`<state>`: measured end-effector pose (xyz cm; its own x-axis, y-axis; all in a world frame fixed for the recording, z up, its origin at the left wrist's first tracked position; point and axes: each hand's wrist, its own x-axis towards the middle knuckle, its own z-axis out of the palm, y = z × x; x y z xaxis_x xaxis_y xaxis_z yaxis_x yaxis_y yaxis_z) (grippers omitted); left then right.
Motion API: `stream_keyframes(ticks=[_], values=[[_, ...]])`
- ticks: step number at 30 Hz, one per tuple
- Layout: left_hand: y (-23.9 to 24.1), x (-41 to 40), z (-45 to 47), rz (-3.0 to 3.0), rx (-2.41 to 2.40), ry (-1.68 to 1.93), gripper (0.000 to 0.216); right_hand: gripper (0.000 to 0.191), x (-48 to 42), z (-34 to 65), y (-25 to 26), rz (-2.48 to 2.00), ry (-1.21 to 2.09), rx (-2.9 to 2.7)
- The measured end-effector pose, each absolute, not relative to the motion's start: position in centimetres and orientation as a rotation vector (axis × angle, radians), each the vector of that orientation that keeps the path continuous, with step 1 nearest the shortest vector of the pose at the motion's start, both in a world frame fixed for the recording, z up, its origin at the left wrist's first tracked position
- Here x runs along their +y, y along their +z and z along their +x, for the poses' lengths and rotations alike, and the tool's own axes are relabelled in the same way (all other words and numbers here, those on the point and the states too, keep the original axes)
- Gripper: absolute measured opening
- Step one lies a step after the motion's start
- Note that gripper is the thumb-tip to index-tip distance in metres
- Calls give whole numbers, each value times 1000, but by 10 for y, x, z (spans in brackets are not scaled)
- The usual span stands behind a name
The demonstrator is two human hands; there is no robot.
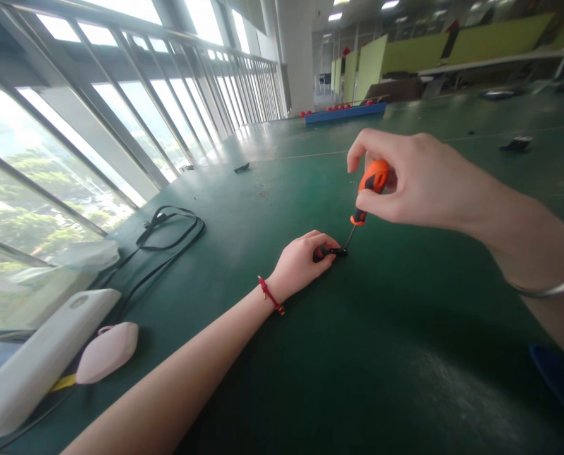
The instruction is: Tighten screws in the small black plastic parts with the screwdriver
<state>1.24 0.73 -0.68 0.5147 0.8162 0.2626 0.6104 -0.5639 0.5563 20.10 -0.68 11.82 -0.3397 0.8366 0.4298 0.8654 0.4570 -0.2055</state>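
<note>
My right hand (414, 177) is closed round the orange and black handle of a small screwdriver (367, 189), held upright with its thin shaft pointing down. The tip meets a small black part (331, 252) lying on the green table (381, 328). My left hand (303, 262), with a red cord at the wrist, rests on the table and pinches that black part between thumb and fingers, holding it in place. A silver bangle sits on my right wrist.
A looped black cable (168, 234) lies to the left near the window railing. A white case (40, 360) and a pink pouch (106, 351) sit at the near left. Small dark items (242, 168) lie farther off; a blue bar with red knobs (345, 112) stands at the back.
</note>
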Motion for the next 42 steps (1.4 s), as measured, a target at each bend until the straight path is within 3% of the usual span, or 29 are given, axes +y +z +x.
stream_keyframes(ticks=[4,7,12,15,17,19,22,24,31,34,36,39,42], values=[[-6,7,13,2365,1192,706,21,32,-6,202,119,-1491,-112,-2242],[-6,7,12,2364,1189,702,21,16,-5,203,119,-1465,-75,-2243],[-8,8,12,2371,1170,714,21,27,-5,203,119,-1494,-82,-2247],[-8,8,11,2371,1172,708,21,15,-4,203,119,-1476,-78,-2244],[-8,8,11,2367,1175,710,21,27,-4,203,119,-1458,-78,-2245],[-8,8,11,2364,1176,716,20,22,-4,203,119,-1494,-95,-2238],[-8,8,12,2364,1175,718,20,30,-5,202,120,-1549,-104,-2216],[-8,8,12,2366,1176,717,20,19,-5,202,119,-1506,-75,-2201],[-8,8,12,2358,1180,715,20,31,-4,202,119,-1548,-107,-2196],[-8,7,12,2358,1183,710,20,12,-4,202,119,-1489,-37,-2210],[-8,7,13,2359,1182,709,20,13,-4,203,119,-1475,-34,-2214],[-7,7,13,2356,1182,710,20,31,-3,203,119,-1519,-87,-2217],[-7,7,12,2358,1182,709,20,14,-3,204,118,-1489,-57,-2208]])
